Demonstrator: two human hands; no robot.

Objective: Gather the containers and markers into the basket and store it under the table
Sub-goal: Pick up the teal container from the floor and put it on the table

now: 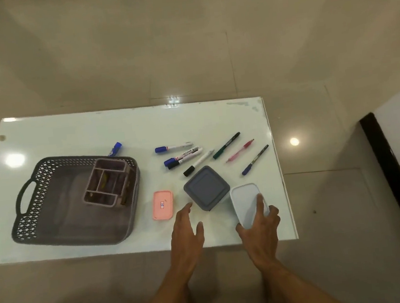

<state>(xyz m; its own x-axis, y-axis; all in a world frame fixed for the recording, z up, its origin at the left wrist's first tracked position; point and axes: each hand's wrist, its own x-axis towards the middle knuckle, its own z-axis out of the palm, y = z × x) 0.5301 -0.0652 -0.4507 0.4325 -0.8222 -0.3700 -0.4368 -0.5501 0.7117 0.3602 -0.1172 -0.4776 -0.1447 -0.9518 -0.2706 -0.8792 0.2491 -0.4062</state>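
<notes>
A grey perforated basket (31, 204) sits on the left of the white table (90, 132), with a mauve divided organiser (106, 183) inside it. My right hand (259, 222) grips a white lidded container (244, 201) near the table's front right corner. My left hand (185, 231) hovers with straight fingers, its fingertips close to a grey square container (207, 188). A small pink container (162, 205) lies between the basket and the grey one. Several markers (184, 154) and pens (227, 145) lie scattered behind the containers. A blue marker (115, 148) lies behind the basket.
The low table stands on a glossy beige tiled floor (181, 52). A dark vertical edge (397, 190) of a wall or door runs along the right side. My bare feet show at the bottom edge.
</notes>
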